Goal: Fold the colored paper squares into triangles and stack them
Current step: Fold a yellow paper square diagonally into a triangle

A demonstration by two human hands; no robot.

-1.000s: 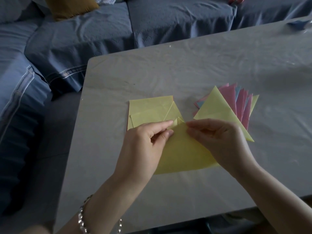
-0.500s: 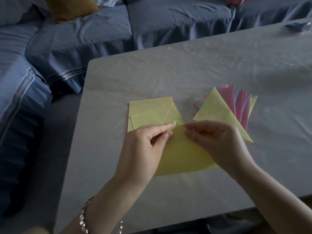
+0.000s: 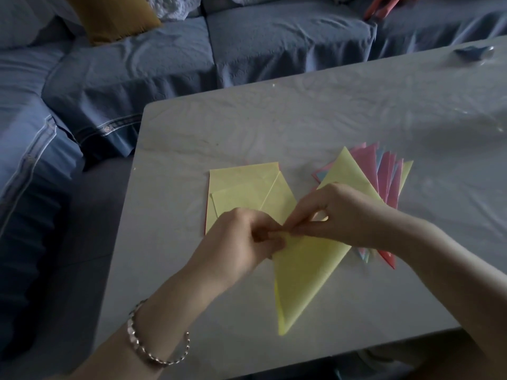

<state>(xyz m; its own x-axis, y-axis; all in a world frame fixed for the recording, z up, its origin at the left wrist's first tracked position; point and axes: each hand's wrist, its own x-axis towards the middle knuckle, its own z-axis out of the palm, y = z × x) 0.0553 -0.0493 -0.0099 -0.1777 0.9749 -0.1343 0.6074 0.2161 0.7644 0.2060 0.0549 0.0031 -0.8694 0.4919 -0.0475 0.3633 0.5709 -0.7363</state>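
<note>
Both hands hold one yellow paper sheet (image 3: 301, 275), folded over so that it hangs as a long triangle pointing toward the table's near edge. My left hand (image 3: 241, 242) pinches its top corner, and my right hand (image 3: 334, 212) pinches the same corner from the right. Behind my left hand lies a small pile of flat yellow paper squares (image 3: 241, 185). A fanned stack of folded triangles (image 3: 384, 174), yellow on top with pink and light blue below, lies behind and under my right hand.
The work goes on at a grey table (image 3: 315, 122) with its left edge close to a blue sofa (image 3: 164, 64). A small blue object (image 3: 473, 52) sits at the table's far right. A mustard cushion (image 3: 115, 15) lies on the sofa.
The yellow sheet has been lifted off the table and now hangs by its top corner, its point swung down toward the near edge. Both hands have come closer together at that corner.
</note>
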